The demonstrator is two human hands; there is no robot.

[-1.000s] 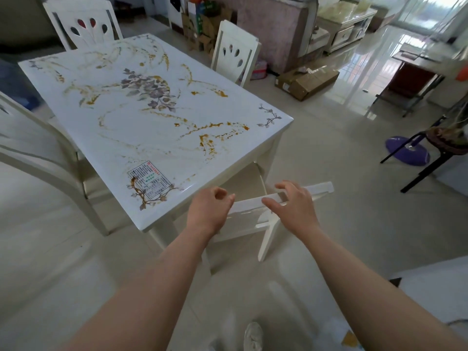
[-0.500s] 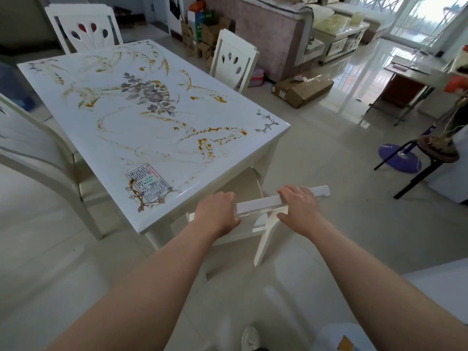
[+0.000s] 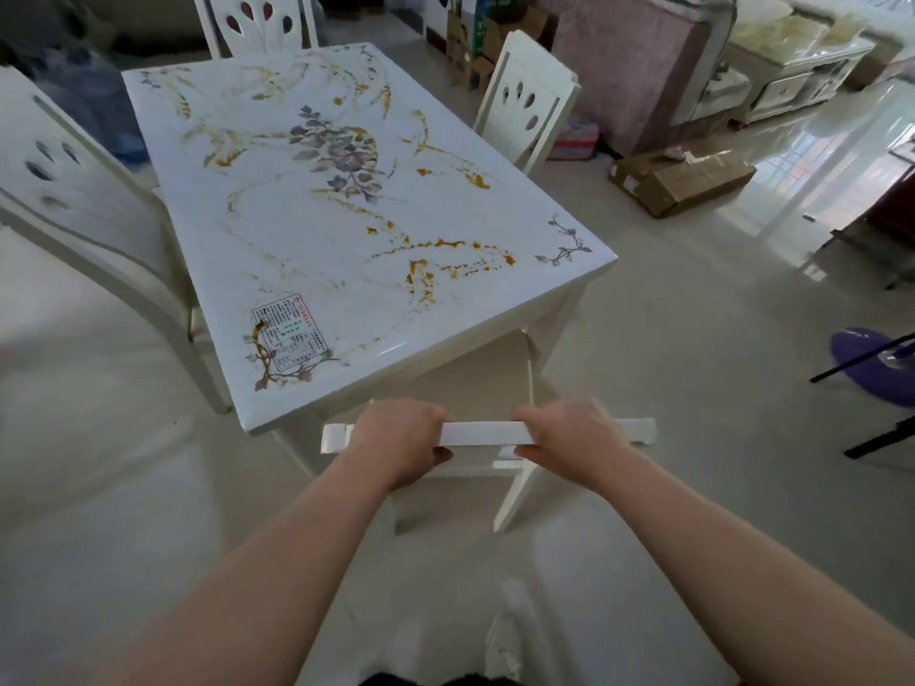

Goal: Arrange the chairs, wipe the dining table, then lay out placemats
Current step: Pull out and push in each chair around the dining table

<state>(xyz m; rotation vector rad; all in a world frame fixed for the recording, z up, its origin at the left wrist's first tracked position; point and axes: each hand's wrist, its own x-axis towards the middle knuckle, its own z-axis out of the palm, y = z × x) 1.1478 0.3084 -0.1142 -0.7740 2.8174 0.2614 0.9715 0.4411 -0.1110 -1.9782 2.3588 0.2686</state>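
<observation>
Left hand and right hand each clamp fingers over the top rail of the white wooden chair, which stands at the near end of the white flower-patterned dining table, seat beneath the tabletop

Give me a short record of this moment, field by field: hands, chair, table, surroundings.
left hand: grips the top rail of the near chair
right hand: grips the same rail, further right
near chair: at the near end of the table, seat partly under it
table: white, flower print, orange-brown smears, a label near one corner
other chairs: left chair, far chair, right chair
floor: cardboard box beyond the table
</observation>
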